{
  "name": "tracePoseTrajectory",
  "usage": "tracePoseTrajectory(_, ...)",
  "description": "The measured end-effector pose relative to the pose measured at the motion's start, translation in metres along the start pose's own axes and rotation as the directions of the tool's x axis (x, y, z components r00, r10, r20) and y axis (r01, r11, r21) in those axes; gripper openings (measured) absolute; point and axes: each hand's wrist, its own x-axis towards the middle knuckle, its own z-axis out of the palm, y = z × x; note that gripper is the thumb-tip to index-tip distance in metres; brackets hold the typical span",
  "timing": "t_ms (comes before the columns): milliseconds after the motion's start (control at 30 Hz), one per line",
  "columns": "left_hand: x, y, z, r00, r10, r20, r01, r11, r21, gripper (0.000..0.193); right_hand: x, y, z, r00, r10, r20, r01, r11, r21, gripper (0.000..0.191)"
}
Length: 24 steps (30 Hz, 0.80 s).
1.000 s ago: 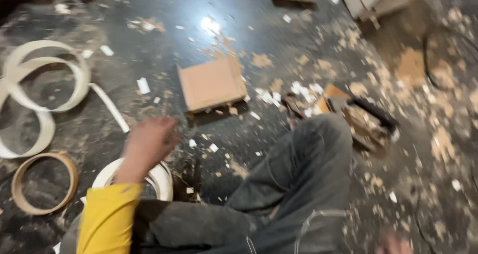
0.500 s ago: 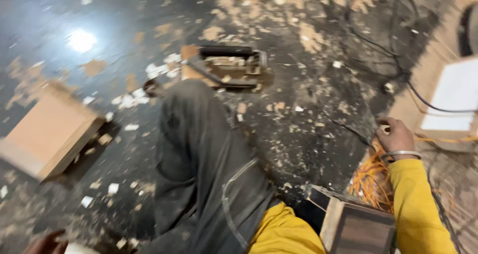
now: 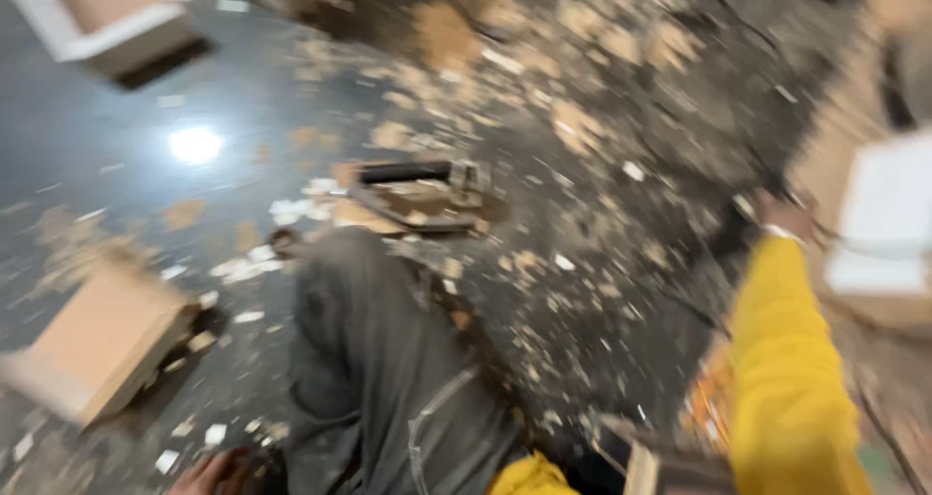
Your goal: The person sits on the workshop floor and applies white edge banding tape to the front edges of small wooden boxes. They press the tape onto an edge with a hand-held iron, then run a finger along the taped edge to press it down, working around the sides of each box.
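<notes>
Currently blurred throughout; fine detail unreadable. Right hand [image 3: 782,214] extended to 3 o'clock at end of yellow sleeve [image 3: 786,359], close beside white board [image 3: 879,223] resting on tan panel [image 3: 835,146]. Contact with board not determinable; finger spread and any hold not determinable owing to blur. Left hand [image 3: 209,474] low at 7 o'clock, cut by frame edge, resting on or just above floor [image 3: 116,155]; opening and hold likewise not determinable. Knee [image 3: 359,291] in grey trousers raised at centre. Tool [image 3: 417,194], dark, flat and framed, lying on floor just beyond knee toward 12 o'clock. Brown box [image 3: 97,340] at 9 o'clock, tilted, on floor near left hand but apart from it. Second box [image 3: 107,19], white-edged, at 11 o'clock. Wood chips [image 3: 582,126] scattered thickly from 12 to 3 o'clock. Orange cord bundle [image 3: 709,398] at 5 o'clock beside sleeve, with small wooden box [image 3: 660,461] just below it.
</notes>
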Motion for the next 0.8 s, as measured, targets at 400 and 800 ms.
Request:
tracePoseTrajectory(400,-0.023,0.018,-0.078,0.901,-0.074,-0.427,-0.054,0.958,-0.282,0.025,-0.077,-0.075,0.002,0.825,0.256,0.504,-0.274,0.961,-0.04,0.036)
tracePoseTrajectory(800,-0.018,-0.01,-0.051,0.912,-0.116,-0.393,-0.023,0.943,-0.333,0.021,-0.172,-0.22,-0.005,0.957,-0.27,0.102,-0.102,0.017,0.995,0.031)
